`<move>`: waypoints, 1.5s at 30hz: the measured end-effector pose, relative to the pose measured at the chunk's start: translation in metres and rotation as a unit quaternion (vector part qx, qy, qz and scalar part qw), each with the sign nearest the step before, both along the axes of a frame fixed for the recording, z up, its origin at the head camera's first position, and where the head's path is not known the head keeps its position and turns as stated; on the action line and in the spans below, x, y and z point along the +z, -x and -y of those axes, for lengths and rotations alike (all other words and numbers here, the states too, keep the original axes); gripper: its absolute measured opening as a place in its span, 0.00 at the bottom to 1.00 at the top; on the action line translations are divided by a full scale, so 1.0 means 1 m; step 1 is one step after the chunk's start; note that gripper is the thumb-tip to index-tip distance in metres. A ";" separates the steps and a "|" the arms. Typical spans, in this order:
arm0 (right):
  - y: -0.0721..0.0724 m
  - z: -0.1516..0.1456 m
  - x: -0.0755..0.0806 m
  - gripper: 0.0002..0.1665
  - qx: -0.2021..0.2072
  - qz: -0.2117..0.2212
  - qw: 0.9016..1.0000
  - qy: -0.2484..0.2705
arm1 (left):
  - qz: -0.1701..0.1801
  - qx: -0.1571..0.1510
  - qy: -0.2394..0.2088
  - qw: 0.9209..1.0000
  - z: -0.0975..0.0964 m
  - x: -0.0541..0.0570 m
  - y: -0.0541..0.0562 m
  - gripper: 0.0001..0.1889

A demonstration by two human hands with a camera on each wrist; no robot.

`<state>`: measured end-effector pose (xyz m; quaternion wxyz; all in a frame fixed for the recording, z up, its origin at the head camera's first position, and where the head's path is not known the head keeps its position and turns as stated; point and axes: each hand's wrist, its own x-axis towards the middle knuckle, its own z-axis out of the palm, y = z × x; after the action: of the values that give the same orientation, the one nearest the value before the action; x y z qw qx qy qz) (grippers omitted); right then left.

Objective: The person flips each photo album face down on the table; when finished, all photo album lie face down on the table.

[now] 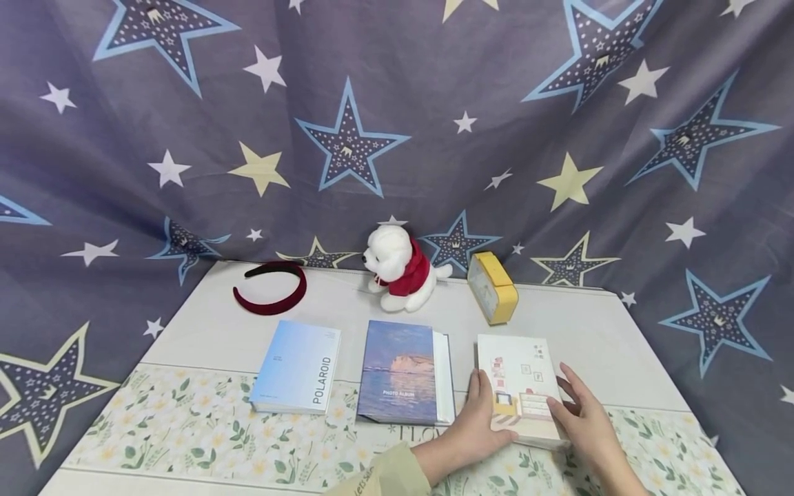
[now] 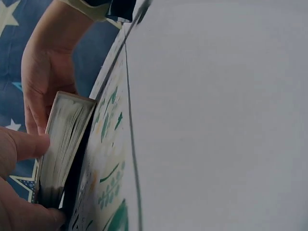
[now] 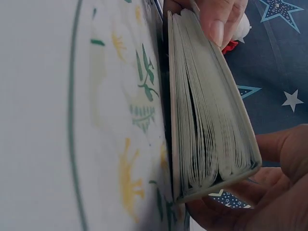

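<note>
A thick white photo album (image 1: pixel 527 365) with a drawn room scene on its cover lies at the front right of the table, cover up. My left hand (image 1: pixel 474 427) grips its left side, thumb at the lower front edge. On the opposite side my right hand (image 1: pixel 586 424) holds it, thumb over the cover's right edge. The left wrist view shows the album's stacked page edges (image 2: pixel 67 139) between both hands. In the right wrist view the pages (image 3: pixel 211 115) fan slightly between the covers, and the right fingers curl around the spine-side corner.
Left of it lie a blue seascape photo album (image 1: pixel 397 375) and a light blue Polaroid album (image 1: pixel 294 368). Behind stand a white plush dog (image 1: pixel 409 275) in red and a yellow clock (image 1: pixel 494 289). A dark red headband (image 1: pixel 271 306) lies back left. A starry curtain (image 1: pixel 397 103) hangs behind.
</note>
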<state>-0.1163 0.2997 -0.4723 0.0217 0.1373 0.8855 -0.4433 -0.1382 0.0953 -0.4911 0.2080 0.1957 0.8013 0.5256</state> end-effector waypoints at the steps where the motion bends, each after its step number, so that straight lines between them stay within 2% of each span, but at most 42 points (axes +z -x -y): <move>1: 0.000 0.000 -0.001 0.45 -0.002 0.002 1.000 -0.003 | -0.010 0.002 0.010 1.000 -0.001 -0.001 0.000 0.57; 8: 0.000 0.001 -0.001 0.44 -0.004 0.015 1.000 -0.026 | -0.045 0.017 0.066 0.997 -0.004 -0.001 -0.003 0.53; 15: 0.000 0.003 0.001 0.43 -0.002 0.015 0.999 -0.046 | -0.083 0.014 0.129 0.988 -0.003 0.004 -0.003 0.49; 20: 0.000 0.004 0.001 0.43 -0.003 0.019 0.999 -0.048 | -0.099 0.007 0.143 0.985 -0.003 0.006 -0.002 0.47; 24: 0.000 0.006 0.002 0.44 -0.002 0.023 0.999 -0.040 | -0.110 0.014 0.157 0.981 -0.003 0.007 -0.002 0.47; 33: -0.004 0.011 0.003 0.45 -0.005 0.019 0.999 -0.040 | -0.111 0.017 0.174 0.978 0.001 0.010 -0.003 0.45; 36: -0.005 0.013 0.003 0.43 -0.007 0.003 0.999 -0.043 | -0.100 0.012 0.173 0.980 0.003 0.013 -0.002 0.44; 40: -0.007 0.019 0.002 0.39 -0.023 -0.052 0.996 -0.069 | -0.087 0.006 0.174 0.981 0.005 0.016 -0.002 0.42; 42: -0.007 0.023 0.001 0.36 -0.036 -0.075 0.993 -0.081 | -0.088 0.002 0.179 0.980 0.007 0.017 -0.002 0.40; 45: -0.008 0.027 0.004 0.34 -0.054 -0.092 0.992 -0.073 | -0.097 -0.008 0.187 0.977 0.009 0.018 -0.002 0.38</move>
<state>-0.1081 0.2725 -0.4687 -0.0941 0.1449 0.9048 -0.3891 -0.1365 0.0865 -0.4731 0.1664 0.2097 0.9004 0.3430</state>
